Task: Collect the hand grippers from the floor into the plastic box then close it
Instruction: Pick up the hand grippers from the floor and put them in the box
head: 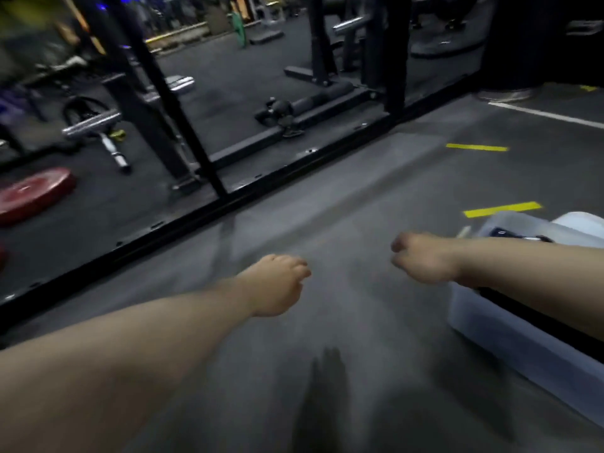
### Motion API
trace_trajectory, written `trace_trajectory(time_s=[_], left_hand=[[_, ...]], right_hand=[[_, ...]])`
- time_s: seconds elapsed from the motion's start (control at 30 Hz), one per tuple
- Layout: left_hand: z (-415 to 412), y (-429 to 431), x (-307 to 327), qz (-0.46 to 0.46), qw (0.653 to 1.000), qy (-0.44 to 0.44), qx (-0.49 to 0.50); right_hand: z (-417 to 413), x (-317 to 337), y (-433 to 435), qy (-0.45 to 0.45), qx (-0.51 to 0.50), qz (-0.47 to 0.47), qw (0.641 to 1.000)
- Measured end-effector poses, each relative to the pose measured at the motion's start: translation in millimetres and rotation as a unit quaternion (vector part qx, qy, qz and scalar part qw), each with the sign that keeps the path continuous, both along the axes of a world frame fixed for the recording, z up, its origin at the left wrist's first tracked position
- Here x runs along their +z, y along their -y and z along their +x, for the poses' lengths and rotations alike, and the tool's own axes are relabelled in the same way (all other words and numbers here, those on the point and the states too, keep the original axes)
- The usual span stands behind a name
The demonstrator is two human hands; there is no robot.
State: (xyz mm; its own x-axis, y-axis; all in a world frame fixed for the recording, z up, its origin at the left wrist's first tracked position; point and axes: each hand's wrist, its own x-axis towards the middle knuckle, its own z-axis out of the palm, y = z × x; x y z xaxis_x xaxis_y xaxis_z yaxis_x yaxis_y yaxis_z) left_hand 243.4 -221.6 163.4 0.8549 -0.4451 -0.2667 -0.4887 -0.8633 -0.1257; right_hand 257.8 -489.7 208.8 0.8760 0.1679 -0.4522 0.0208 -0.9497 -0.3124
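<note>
- Your left hand [277, 286] reaches out over bare grey floor [327, 207], fingers curled loosely under the palm; nothing shows in its grasp.
- Your right hand [421, 256] hangs just beside the near-left corner of the plastic box [510, 335], fingers bent inward into a loose fist; blur hides whether anything small sits inside, though nothing sticks out.
- The plastic box lies to your right, its long axis running from lower right up toward the yellow floor marks [501, 209]. Your right forearm crosses above its open top, so that hand is clearly the nearer one to it.
- Inside the box, a dark item with a pale glint [519, 235] shows at the far end, likely hand grippers already collected; the blur forbids a count.
- A white shape [578, 220] sits just beyond the box's far edge, possibly the lid, though you cannot tell for certain.
- No hand gripper is plainly visible on the floor between or ahead of your hands. A dark smear [323, 387] on the floor below them may be shadow or motion blur rather than an object.
- Judging from the empty floor, collecting looks close to done; the coming move probably turns on swinging right toward the box and its lid, with the right hand best placed.
- Beyond the black rack frame [183, 125], a red weight plate [32, 194] lies well apart from your work.
</note>
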Motion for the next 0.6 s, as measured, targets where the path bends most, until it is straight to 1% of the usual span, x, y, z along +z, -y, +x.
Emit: trace_trajectory(time_s=[0.07, 0.13, 0.27, 0.33, 0.4, 0.43, 0.53, 0.57, 0.6], left_hand=[[-24, -69, -4, 0.05, 0.995, -0.057, 0.064], [-52, -136, -15, 0.062, 0.987, -0.09, 0.118], [-118, -238, -44, 0.034, 0.967, -0.093, 0.237], [-153, -275, -63, 0.013, 0.95, -0.104, 0.295], [-188, -309, -84, -0.008, 0.937, -0.114, 0.331], [-205, -326, -94, -0.015, 0.932, -0.114, 0.344], [-247, -371, -112, -0.04, 0.91, -0.087, 0.404], [-257, -385, -115, -0.048, 0.897, -0.073, 0.432], [-264, -397, -117, -0.054, 0.881, -0.059, 0.466]], right_hand=[[-6, 9, -53, -0.007, 0.041, 0.018, 0.999], [-14, 14, -107, -0.015, 0.083, 0.021, 0.996], [-27, -8, -217, -0.038, 0.153, 0.042, 0.987], [-42, -22, -273, -0.068, 0.174, 0.077, 0.979], [-64, -36, -328, -0.089, 0.207, 0.096, 0.969], [-78, -41, -356, -0.115, 0.224, 0.105, 0.962], [-112, -67, -423, -0.209, 0.249, 0.117, 0.938], [-125, -74, -443, -0.229, 0.248, 0.117, 0.934], [-134, -82, -461, -0.223, 0.247, 0.118, 0.936]])
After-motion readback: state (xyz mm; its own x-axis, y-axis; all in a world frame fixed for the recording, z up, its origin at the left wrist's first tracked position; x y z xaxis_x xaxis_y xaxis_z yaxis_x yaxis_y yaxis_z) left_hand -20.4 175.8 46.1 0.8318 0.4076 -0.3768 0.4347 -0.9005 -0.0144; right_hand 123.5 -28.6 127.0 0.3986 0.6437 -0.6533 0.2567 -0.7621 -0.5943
